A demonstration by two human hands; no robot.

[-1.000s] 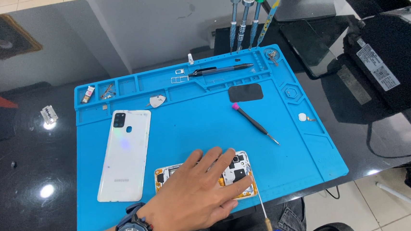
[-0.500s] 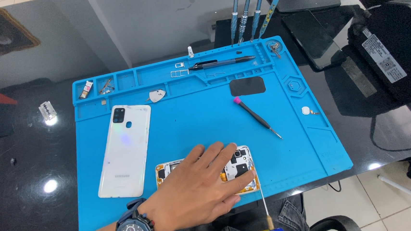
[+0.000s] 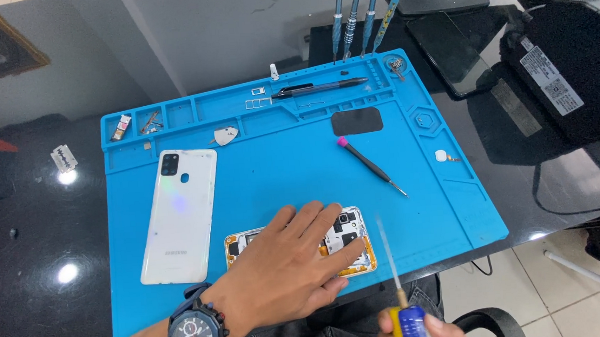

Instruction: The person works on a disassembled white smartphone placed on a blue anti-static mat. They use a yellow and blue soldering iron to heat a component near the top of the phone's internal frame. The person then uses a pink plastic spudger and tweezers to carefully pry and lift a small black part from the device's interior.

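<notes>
A black device (image 3: pixel 574 58) with white rectangular labels on its top sits at the right end of the dark glossy bench (image 3: pixel 37 229). The blue work mat (image 3: pixel 286 169) has a row of shallow compartments along its far edge: small parts lie in the left ones, and a black pen-like tool (image 3: pixel 319 87) rests in the long middle slot. Four screwdrivers (image 3: pixel 359 9) stand upright in holes at the mat's far rim. A white phone back cover (image 3: pixel 179 216) lies flat on the mat's left part, a pink-capped screwdriver (image 3: pixel 371 165) to the right.

The opened phone (image 3: pixel 344 239), its inner boards showing, lies near the mat's front edge. The left hand (image 3: pixel 286 268), a wristwatch on its wrist, lies palm-down with spread fingers over the phone. The right hand (image 3: pixel 413 329), at the bottom edge, is closed around a yellow-and-blue handled screwdriver (image 3: pixel 396 281), its shaft pointing up beside the phone.
</notes>
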